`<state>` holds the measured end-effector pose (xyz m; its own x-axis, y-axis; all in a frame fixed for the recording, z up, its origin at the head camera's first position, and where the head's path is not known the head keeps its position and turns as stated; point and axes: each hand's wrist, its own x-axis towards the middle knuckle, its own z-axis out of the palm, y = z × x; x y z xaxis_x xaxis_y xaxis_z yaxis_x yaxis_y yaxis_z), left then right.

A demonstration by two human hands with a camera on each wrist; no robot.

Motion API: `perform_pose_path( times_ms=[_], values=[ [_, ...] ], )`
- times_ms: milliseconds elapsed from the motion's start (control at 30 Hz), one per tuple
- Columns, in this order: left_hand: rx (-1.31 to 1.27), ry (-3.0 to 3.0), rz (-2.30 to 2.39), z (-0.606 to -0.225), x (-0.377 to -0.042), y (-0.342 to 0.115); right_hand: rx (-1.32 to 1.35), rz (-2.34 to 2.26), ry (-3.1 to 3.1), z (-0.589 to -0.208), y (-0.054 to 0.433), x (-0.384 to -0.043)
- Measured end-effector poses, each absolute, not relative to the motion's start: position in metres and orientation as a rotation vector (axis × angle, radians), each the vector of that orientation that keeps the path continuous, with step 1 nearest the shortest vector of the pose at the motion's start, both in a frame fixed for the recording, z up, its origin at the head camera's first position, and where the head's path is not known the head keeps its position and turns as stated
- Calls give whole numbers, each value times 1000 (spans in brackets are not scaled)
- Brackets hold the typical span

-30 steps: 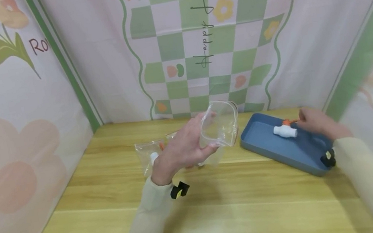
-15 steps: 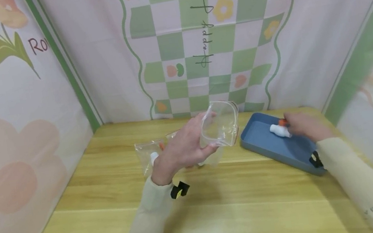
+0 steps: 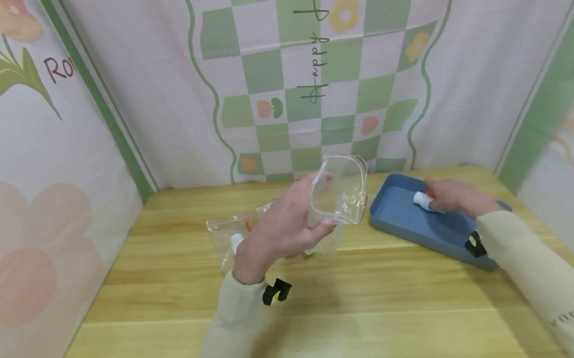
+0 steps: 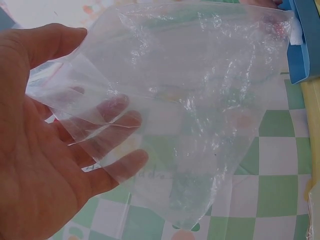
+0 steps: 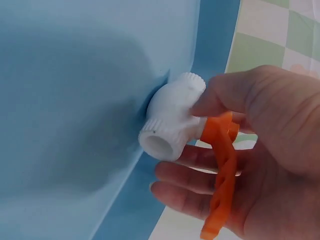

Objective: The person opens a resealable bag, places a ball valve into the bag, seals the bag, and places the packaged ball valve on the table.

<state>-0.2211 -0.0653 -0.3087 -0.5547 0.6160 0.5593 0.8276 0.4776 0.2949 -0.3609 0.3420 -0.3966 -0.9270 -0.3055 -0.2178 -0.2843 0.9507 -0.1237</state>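
Note:
My left hand [image 3: 285,220] holds a clear zip bag [image 3: 342,192] up above the table, its mouth spread wide. In the left wrist view, the thumb lies at the edge of the bag [image 4: 200,115] and the fingers show through the plastic, which looks to have nothing in it. My right hand [image 3: 455,195] reaches into a blue tray [image 3: 408,232] and grips a white ball valve [image 5: 172,117] with an orange lever handle [image 5: 225,185]. The thumb presses on the white body, while the other fingers curve behind it. The valve sits against the tray's inner wall.
Behind my left forearm on the wooden table [image 3: 343,320] lie clear bags [image 3: 222,233], partly hidden by the hand, with white and orange parts inside. Patterned cloth curtains [image 3: 167,98] stand at the back and both sides of the table.
My right hand has moved left from the lever end onto the valve body, and the valve has turned and shifted slightly left in the tray. The left hand and its bag have stayed put.

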Motion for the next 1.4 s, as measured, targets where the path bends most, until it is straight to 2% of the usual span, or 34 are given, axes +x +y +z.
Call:
perform_pose_path(
  times_ms=[633, 800, 1067, 1400],
  values=[
    [-1233, -2320, -761, -310, -221, -66, -414, -24, 2844, -397, 325, -367],
    [-1242, -2322, -758, -310, -221, -66, -529, -164, 2878, -395, 325, -365],
    [-1243, -2326, -734, -310, -220, -67, -691, -570, 3024, -365, 307, -336],
    [-1236, -2339, -713, -310, -219, -64, -675, -756, 3146, -322, 276, -288]
  ],
)
